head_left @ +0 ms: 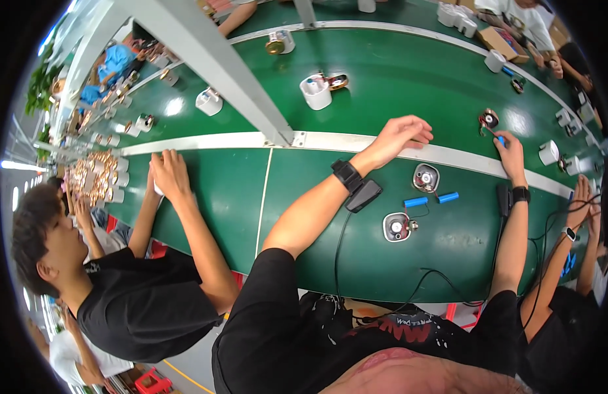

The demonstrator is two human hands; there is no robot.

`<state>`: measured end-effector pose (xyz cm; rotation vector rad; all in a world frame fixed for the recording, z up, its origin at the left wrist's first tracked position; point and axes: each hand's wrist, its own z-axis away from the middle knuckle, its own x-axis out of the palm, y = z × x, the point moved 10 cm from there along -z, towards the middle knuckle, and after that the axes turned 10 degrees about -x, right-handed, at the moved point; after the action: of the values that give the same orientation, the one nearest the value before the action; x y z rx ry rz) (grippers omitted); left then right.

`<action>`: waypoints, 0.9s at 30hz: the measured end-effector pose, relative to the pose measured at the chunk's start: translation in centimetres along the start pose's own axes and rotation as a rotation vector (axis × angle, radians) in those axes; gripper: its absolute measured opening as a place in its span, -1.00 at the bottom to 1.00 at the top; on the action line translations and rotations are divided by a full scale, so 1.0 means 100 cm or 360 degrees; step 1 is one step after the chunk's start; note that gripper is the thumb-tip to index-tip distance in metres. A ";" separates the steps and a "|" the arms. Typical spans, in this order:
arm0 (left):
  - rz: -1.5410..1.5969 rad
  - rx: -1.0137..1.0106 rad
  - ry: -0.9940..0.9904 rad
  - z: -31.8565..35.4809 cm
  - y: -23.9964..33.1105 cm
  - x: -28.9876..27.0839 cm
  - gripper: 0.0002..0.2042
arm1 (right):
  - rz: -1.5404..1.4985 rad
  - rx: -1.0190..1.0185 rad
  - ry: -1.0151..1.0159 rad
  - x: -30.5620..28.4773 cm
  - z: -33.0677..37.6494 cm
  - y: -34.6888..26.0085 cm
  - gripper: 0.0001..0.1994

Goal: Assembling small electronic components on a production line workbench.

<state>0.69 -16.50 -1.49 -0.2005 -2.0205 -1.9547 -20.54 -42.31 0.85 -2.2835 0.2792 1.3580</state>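
Both arms stretch forward; the left hand (401,136) hangs loosely curled, while the right hand (511,152) seems pinched shut, fingertips blurred.

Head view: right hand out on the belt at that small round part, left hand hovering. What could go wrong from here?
1. The right hand holds a blue-tipped tool against a small round part lying loose on the green belt; it may slide under the push.
2. Two blue cylinders lie loose by the forearms; a sweep could roll them off.
3. The black cable droops over the table edge from the wrist units; it could snag as the left hand reaches.
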 end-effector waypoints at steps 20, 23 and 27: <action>-0.2433 0.0750 0.1172 0.025 0.044 -0.040 -0.82 | -0.2506 0.1013 0.0679 0.030 0.051 0.098 -0.75; -0.2407 0.0627 0.1175 0.024 0.038 -0.046 -0.84 | -0.3259 0.1088 0.0656 0.049 0.048 0.097 -0.74; -0.2274 0.0525 0.1196 0.026 0.036 -0.052 -0.89 | -0.3580 0.1147 0.0748 0.055 0.053 0.083 -0.72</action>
<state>6.37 -13.07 0.18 2.1686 -1.8940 -1.6125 -25.26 -46.65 -8.50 -0.9069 -1.1193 -0.4532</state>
